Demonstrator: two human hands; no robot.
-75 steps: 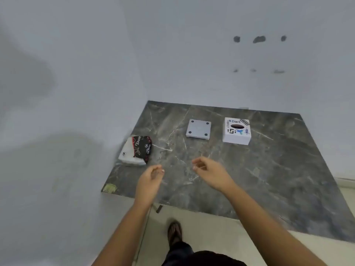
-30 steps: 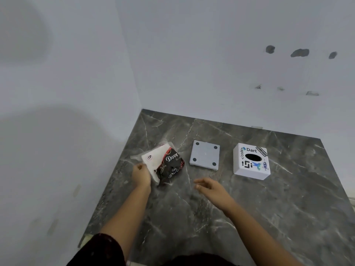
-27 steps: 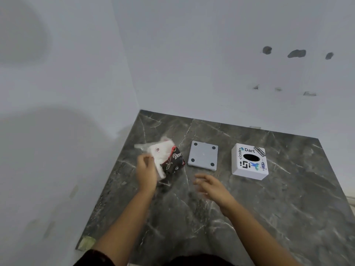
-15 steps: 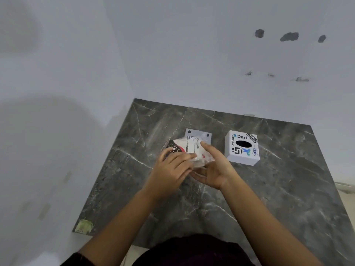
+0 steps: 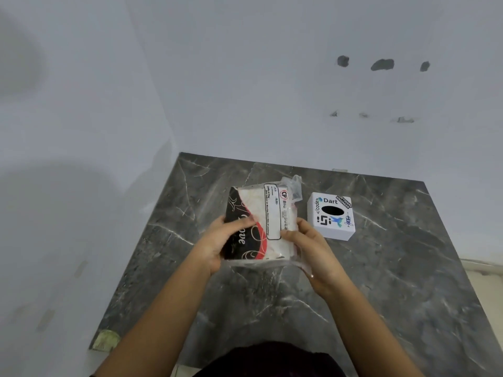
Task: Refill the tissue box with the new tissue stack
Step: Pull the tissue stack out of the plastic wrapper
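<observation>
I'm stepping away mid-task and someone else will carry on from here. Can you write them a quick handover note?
Left hand grips the tissue pack by its left side, and the right hand grips its right side. The pack is held above the table.
The tissue box stands on the table just right of the pack, oval slot up, no tissue showing.
Done: pack picked up.
Left: take the stack out of its plastic wrapper, load it into the box, and probably pull the first sheet through the slot.
</observation>
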